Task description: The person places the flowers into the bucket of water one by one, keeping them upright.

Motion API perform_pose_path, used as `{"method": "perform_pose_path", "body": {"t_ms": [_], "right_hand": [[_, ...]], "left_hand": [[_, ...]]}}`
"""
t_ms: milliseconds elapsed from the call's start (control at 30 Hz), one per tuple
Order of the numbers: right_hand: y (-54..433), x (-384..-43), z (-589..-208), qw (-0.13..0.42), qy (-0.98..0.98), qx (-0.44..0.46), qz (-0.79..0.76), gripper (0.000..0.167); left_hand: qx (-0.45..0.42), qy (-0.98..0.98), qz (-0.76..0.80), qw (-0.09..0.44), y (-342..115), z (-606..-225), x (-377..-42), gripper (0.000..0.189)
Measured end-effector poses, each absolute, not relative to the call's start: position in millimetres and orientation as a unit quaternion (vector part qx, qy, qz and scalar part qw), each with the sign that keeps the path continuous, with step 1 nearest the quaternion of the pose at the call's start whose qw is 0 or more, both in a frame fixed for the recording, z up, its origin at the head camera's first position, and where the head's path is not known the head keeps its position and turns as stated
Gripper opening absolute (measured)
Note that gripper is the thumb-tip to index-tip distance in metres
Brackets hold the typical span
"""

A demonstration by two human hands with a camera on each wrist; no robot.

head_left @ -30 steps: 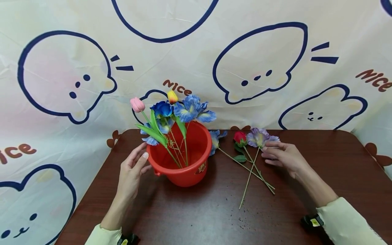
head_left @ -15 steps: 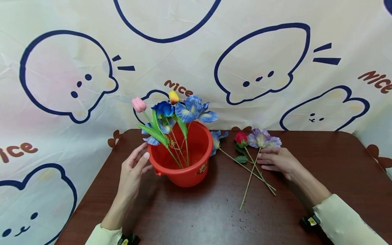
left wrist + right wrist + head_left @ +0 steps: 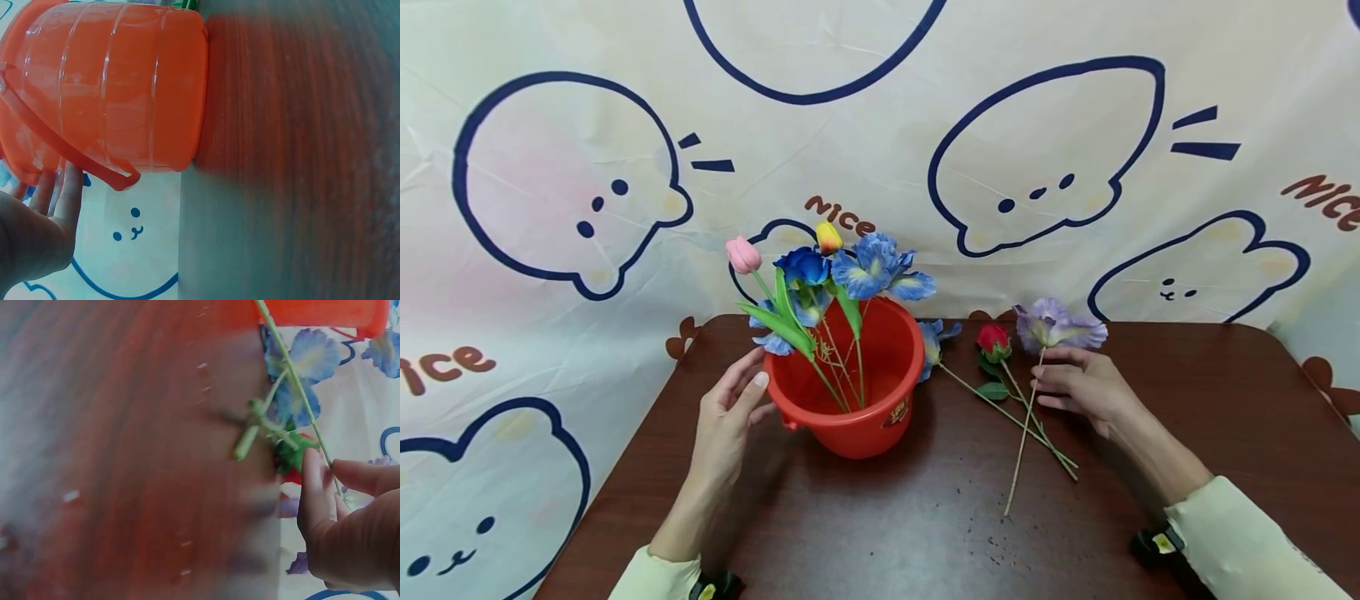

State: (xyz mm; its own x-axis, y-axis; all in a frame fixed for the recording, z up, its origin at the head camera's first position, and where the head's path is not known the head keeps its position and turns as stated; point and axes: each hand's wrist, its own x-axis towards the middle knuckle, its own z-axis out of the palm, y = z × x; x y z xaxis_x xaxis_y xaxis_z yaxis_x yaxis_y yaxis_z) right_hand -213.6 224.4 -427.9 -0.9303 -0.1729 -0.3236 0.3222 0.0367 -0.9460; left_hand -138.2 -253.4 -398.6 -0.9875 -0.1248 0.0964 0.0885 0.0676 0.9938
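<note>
Yellow-tinged purple flower [image 3: 1054,327] at R fingers [image 3: 1060,378]; red rose [image 3: 994,340] L of them, green leaf [image 3: 994,390] below it. By L fingers [image 3: 734,372]: red bucket [image 3: 853,433], pink tulip [image 3: 743,255], blue flowers [image 3: 871,268]. Surface [image 3: 925,542] dk brown woodgrain; backdrop [image 3: 865,150] beyond, cream w/ navy cartoons.

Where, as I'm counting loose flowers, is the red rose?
In the head view, the red rose lies on the table, right of the bucket, between the loose blue flower and the purple flower.

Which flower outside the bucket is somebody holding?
The purple flower, pinched by the right hand. The red rose and the blue flower outside the bucket lie on the table.
</note>
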Motion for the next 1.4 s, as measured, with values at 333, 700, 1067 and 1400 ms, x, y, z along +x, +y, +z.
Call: {"method": "perform_pose_path", "body": {"t_ms": [333, 700, 1067, 1400], "right_hand": [[218.9, -209.4, -388.2, 0.143, 0.681, 0.014, -0.718, 0.041], [207.0, -202.4, -338.6, 0.138, 0.71, -0.017, -0.69, 0.028], [181.0, -203.3, -294.5, 0.122, 0.765, -0.052, -0.631, 0.045], [153.2, -205.2, -251.8, 0.072, 0.783, -0.106, -0.608, 0.044]], "left_hand": [[0.011, -0.726, -0.683, 0.08, -253.4, -399.2, -137.9, 0.05], [0.015, -0.725, -0.684, 0.074, -254.7, -399.4, -138.1, 0.051], [0.021, -0.728, -0.682, 0.071, -254.6, -400.0, -138.8, 0.052], [0.022, -0.732, -0.678, 0.067, -254.5, -398.0, -138.5, 0.052]]}}
